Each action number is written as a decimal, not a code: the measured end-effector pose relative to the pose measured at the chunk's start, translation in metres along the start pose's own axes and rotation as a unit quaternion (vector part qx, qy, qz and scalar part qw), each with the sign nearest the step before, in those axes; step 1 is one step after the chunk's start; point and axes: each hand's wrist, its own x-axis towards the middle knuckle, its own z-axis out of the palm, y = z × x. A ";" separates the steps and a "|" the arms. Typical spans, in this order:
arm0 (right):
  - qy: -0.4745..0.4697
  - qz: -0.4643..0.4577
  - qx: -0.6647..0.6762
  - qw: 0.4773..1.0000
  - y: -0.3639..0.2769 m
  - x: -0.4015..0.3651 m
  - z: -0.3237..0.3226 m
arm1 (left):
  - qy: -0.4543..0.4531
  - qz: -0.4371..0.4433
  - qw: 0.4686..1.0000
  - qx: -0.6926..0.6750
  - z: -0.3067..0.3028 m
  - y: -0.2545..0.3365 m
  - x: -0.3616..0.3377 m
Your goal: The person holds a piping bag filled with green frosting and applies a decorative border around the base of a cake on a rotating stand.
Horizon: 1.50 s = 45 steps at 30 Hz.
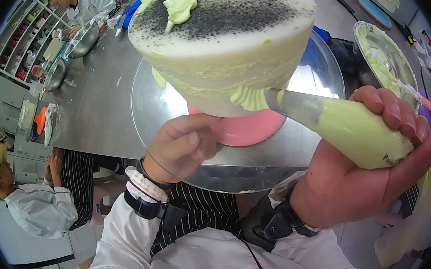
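A round white cake [226,35] with dark crumbs and pale green cream on top stands on a glass turntable plate [308,130] over a pink base [248,128]. My right hand [364,172] squeezes a piping bag [355,129] of green cream; its metal nozzle touches the cake's lower side, beside a piped green shell. My left hand [178,148] lies under the near edge of the glass plate, with fingers curled against it.
A steel table [93,104] carries the turntable, a bowl of green cream [385,61] at right and metal bowls [79,44] far left. One person crouches at lower left, others work at the far side. Shelves line the left wall.
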 end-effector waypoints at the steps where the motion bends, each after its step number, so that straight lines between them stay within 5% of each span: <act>1: -0.004 0.001 0.000 1.000 0.000 0.000 0.000 | 0.001 0.003 1.000 -0.001 0.000 0.000 0.000; 45: 0.000 -0.004 0.018 1.000 0.003 -0.001 0.002 | 0.004 0.002 1.000 -0.019 0.001 0.000 0.000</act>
